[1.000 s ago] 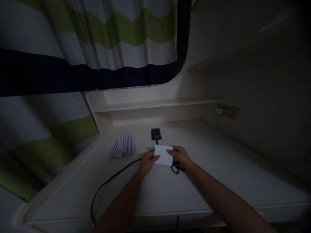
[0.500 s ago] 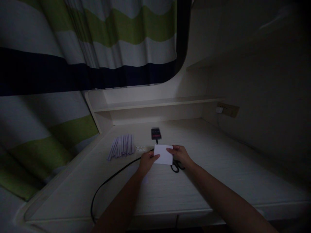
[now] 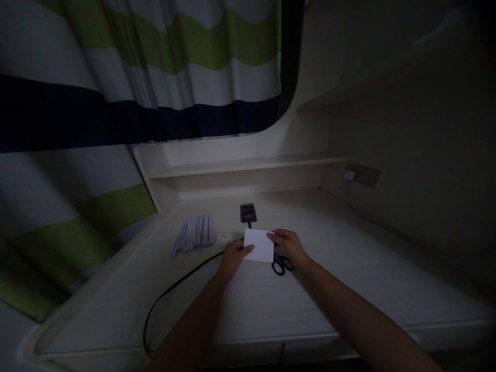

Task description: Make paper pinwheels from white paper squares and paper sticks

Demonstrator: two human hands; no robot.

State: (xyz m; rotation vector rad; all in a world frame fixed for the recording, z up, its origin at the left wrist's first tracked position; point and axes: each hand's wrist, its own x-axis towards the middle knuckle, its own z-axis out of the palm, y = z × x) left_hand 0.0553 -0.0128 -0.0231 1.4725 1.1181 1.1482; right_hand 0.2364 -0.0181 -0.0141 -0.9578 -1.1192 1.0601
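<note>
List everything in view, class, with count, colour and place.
desk: 1, pale, lower half
paper: 1, white, lower centre
scissors: 1 pair, black handles, partly hidden behind paper
strips: many, pale, desk's left
small bits: several, whitish, right of strips
cable: 1, black, curving across desk
device: 1, dark, blurred, beyond paper
shelf: 1+, pale, back wall
curtain: 1+, white, green, navy, upper left
socket panel: 1, tan, right wall
plug: 1, white, in socket panel
left hand: 1, bare, gripping paper's left
right hand: 1, bare, gripping paper's right

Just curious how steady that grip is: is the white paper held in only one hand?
No, the left hand holds the white paper at one side and the right hand at the other.
</note>
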